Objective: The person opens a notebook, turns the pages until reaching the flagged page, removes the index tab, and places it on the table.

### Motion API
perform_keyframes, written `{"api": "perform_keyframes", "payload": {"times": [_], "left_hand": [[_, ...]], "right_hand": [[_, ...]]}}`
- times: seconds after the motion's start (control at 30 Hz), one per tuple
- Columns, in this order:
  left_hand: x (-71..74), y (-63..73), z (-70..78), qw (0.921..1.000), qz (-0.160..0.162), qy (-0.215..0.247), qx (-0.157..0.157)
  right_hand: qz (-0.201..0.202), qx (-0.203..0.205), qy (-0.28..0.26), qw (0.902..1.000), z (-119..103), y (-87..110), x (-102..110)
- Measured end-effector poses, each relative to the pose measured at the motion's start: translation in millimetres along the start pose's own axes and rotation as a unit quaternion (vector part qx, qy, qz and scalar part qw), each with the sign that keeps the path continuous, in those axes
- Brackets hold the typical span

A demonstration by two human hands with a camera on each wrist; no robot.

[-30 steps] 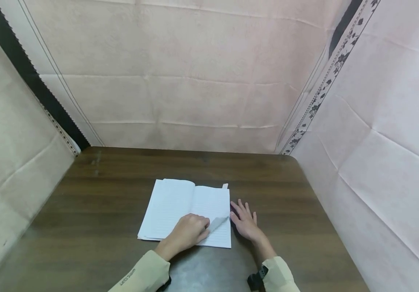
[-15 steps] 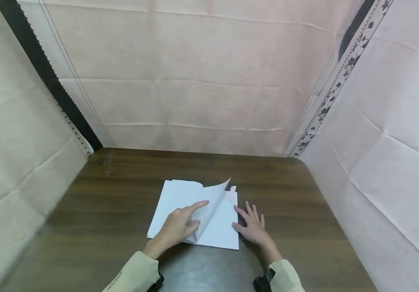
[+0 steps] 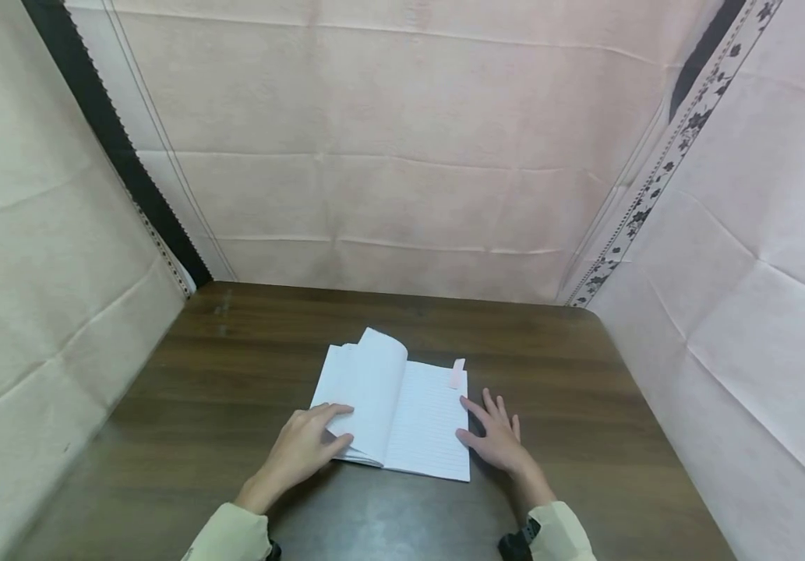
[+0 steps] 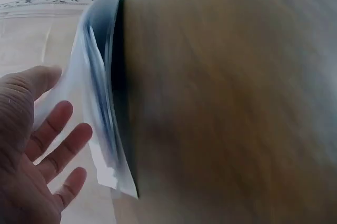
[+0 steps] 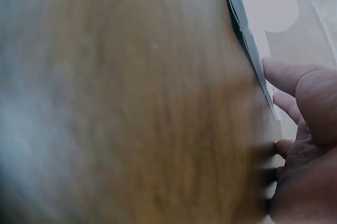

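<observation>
An open notebook with lined white pages lies on the table. A turned page curves up over its left half. My left hand is at the left half, thumb and fingers spread and extended against the turned page; the left wrist view shows these fingers apart beside the bent pages. At the right edge, my right hand rests with spread fingers, thumb and index touching the notebook's edge. A pale pink tab sticks out at the top of the right page.
The brown wooden table extends around the notebook on all sides. Pale cloth hangs stand behind the table and at both sides, close to its edges. A dark band sits on each wrist, by the light sleeves.
My left hand has moved left, carrying a page from the right half over to the left. The pink tab now lies uncovered. My right hand stays at the right edge.
</observation>
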State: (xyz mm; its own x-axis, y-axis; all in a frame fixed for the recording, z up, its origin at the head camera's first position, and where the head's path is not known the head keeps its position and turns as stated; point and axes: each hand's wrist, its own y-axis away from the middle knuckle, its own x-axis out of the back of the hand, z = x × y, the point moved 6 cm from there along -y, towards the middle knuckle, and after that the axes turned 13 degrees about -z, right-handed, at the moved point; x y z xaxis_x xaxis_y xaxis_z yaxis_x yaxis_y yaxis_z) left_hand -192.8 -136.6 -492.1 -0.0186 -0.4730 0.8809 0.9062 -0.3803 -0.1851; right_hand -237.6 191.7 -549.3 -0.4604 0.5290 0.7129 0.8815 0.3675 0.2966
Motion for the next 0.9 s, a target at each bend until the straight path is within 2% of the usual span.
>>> {"api": "perform_keyframes", "payload": {"times": [0.17,0.3,0.37,0.5,0.63,0.8,0.9], "left_hand": [[-2.4,2.2,-5.6,0.9977,-0.043,-0.051,0.008],[-7.8,-1.3,-2.5,0.9937,-0.082,-0.076,0.001],[-11.4,-5.2,1.8,0.9924,-0.095,-0.078,-0.006],[-18.2,-20.5,17.4,0.9891,-0.114,-0.084,-0.040],[-27.1,-37.5,34.5,0.9818,-0.143,-0.102,-0.073],[-41.0,-54.7,47.0,0.9690,-0.189,-0.130,-0.091],[-47.8,-63.0,49.7,0.9597,-0.213,-0.152,-0.103]], "right_hand": [[0.009,-0.001,0.037,0.9993,-12,-3.4,10],[0.034,-0.015,0.060,0.9975,-19,-10.7,22],[0.044,-0.023,0.052,0.9974,-18,-17.3,28],[0.049,-0.021,0.036,0.9979,-14,-39.0,40],[0.044,-0.013,0.027,0.9986,-12,-61.4,47],[0.028,0.006,0.013,0.9995,-13,-81.4,52],[0.010,0.021,0.013,0.9996,-13,-92.2,54]]}}
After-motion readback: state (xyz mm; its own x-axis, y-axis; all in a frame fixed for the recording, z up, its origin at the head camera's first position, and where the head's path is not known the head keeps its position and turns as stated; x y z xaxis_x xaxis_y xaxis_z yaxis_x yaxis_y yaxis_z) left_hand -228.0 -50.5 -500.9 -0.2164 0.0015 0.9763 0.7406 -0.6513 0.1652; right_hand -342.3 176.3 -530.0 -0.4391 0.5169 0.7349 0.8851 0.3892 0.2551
